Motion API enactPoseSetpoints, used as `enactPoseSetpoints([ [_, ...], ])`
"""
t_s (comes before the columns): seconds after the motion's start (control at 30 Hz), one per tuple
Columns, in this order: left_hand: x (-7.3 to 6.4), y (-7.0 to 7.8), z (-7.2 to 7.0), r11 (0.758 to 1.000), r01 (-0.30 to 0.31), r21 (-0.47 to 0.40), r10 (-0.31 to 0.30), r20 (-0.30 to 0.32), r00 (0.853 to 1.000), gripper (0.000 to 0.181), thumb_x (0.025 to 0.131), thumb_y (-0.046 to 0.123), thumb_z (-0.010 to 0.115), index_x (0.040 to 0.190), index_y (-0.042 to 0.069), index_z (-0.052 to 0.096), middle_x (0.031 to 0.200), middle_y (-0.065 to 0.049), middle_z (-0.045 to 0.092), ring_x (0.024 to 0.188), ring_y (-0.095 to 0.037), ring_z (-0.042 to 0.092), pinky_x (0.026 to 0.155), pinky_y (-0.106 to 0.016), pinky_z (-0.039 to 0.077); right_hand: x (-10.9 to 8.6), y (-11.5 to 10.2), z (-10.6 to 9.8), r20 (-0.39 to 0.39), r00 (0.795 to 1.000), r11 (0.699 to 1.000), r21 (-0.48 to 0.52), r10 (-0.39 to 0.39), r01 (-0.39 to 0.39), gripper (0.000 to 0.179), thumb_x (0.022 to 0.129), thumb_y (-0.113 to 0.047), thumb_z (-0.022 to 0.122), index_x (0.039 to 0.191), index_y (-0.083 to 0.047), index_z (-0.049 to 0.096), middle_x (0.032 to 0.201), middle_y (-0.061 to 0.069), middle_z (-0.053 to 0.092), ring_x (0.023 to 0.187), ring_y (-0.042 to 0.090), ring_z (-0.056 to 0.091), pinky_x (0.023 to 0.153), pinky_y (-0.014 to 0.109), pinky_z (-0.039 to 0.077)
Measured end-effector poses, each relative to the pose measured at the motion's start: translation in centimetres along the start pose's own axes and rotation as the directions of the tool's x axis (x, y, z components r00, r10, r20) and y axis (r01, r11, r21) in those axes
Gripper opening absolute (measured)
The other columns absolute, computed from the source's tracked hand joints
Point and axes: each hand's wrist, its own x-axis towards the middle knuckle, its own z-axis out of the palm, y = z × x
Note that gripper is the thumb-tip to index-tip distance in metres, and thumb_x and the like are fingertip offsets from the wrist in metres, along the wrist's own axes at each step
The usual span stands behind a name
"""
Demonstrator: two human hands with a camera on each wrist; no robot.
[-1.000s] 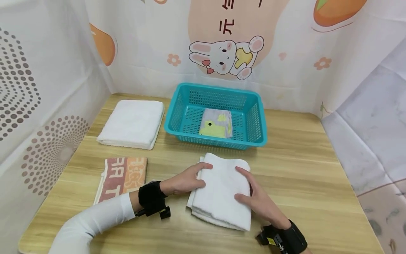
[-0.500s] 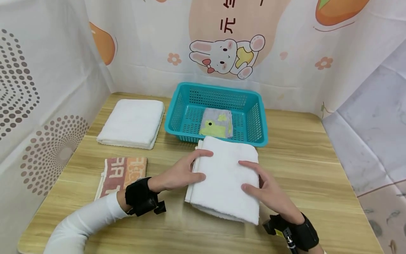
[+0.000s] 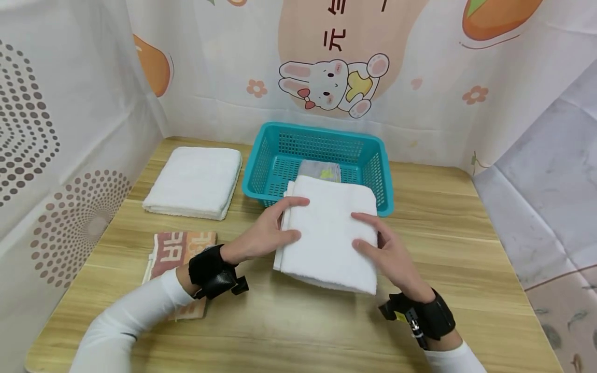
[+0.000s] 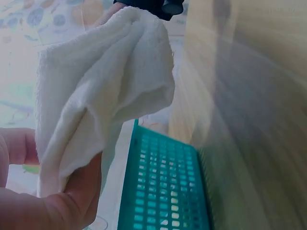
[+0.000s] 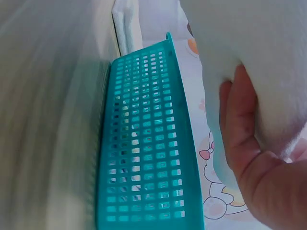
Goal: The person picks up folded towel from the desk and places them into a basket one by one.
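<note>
Both hands hold a folded white towel (image 3: 328, 238) in the air, its far edge over the near rim of the teal basket (image 3: 387, 181). My left hand (image 3: 268, 230) grips the towel's left edge, thumb and forefinger on top. At the right edge, my right hand (image 3: 392, 251) pinches it the same way. Fingers curl under the cloth in the left wrist view, where the towel (image 4: 105, 81) sags in folds. A grey towel with a yellow-green print (image 3: 319, 169) lies inside the basket, partly hidden by the white one.
Another folded white towel (image 3: 196, 181) lies at the back left of the wooden table (image 3: 438, 233). In front of it is a folded red-and-orange patterned towel (image 3: 172, 254), partly covered by the left forearm. A printed curtain (image 3: 210, 67) hangs behind the basket.
Both hands have lifted the white towel off the table and carried it forward to the basket. It now covers part of the near rim and the grey towel.
</note>
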Motion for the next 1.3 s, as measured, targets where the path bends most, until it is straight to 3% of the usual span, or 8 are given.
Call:
enactPoseSetpoints([
  [0.27,2.7,0.5,-1.1,0.996,-0.05,0.079,0.057,-0.091,0.994,0.06,0.094,-0.006,0.051,0.149,0.014,0.04,0.157,-0.003,0.03,0.134,-0.024,0.035,0.103,-0.044,0.04,3.2,-1.0,-0.3,-0.093,0.992,0.995,-0.059,-0.09,0.085,0.038,0.101,-0.018,0.059,0.14,-0.016,0.057,0.144,0.006,0.045,0.109,0.025,0.051,0.079,0.024,0.048],
  [0.5,5.6,1.3,-2.0,0.986,-0.088,0.144,0.111,-0.161,0.981,0.061,0.092,-0.006,0.046,0.15,0.012,0.039,0.156,-0.001,0.034,0.14,-0.016,0.031,0.112,-0.043,0.031,6.2,-1.8,-0.7,-0.161,0.977,0.99,-0.04,-0.141,0.137,0.036,0.101,-0.011,0.057,0.137,-0.01,0.059,0.136,0.01,0.053,0.097,0.022,0.056,0.073,0.024,0.05],
  [0.7,8.0,2.0,-2.6,0.985,-0.074,0.155,0.104,-0.195,0.975,0.062,0.093,-0.005,0.043,0.152,0.011,0.035,0.158,-0.002,0.032,0.142,-0.014,0.028,0.116,-0.04,0.025,8.8,-2.6,-1.5,-0.2,0.968,0.988,-0.023,-0.154,0.152,0.037,0.099,-0.011,0.058,0.136,-0.007,0.058,0.146,0.009,0.048,0.119,0.02,0.047,0.09,0.027,0.041],
  [0.87,9.8,2.4,-3.2,0.988,-0.037,0.15,0.068,-0.209,0.976,0.062,0.094,-0.006,0.043,0.152,0.011,0.034,0.158,-0.004,0.03,0.138,-0.018,0.031,0.113,-0.04,0.028,10.8,-3.1,-2.3,-0.175,0.98,0.994,-0.058,-0.099,0.09,0.043,0.097,-0.009,0.058,0.14,-0.008,0.054,0.152,0.008,0.04,0.13,0.025,0.037,0.102,0.04,0.034],
  [1.0,10.8,2.5,-3.6,0.985,-0.001,0.173,0.038,-0.208,0.977,0.062,0.095,-0.006,0.043,0.153,0.011,0.032,0.159,-0.005,0.029,0.136,-0.02,0.033,0.111,-0.038,0.032,12.1,-3.2,-2.9,-0.109,0.994,0.996,-0.084,-0.019,0.01,0.055,0.094,-0.005,0.057,0.147,-0.013,0.046,0.157,0.006,0.031,0.134,0.026,0.031,0.108,0.049,0.03],
  [1.13,11.8,2.1,-3.9,0.977,0.02,0.214,0.022,-0.194,0.981,0.063,0.096,-0.007,0.043,0.154,0.012,0.029,0.16,-0.005,0.027,0.14,-0.019,0.032,0.111,-0.035,0.032,13.3,-3.1,-3.1,-0.035,0.999,0.993,-0.109,0.035,-0.038,0.061,0.094,-0.002,0.054,0.152,-0.014,0.039,0.16,0.006,0.025,0.138,0.025,0.026,0.114,0.051,0.025],
  [1.3,13.1,1.9,-4.2,0.966,0.023,0.259,0.026,-0.183,0.983,0.063,0.095,-0.008,0.043,0.154,0.009,0.028,0.161,-0.007,0.027,0.144,-0.02,0.029,0.115,-0.034,0.028,14.7,-2.9,-3.4,-0.013,0.999,0.987,-0.155,0.037,-0.039,0.061,0.094,0.0,0.053,0.152,-0.01,0.038,0.16,0.008,0.027,0.14,0.025,0.025,0.118,0.052,0.019],
])
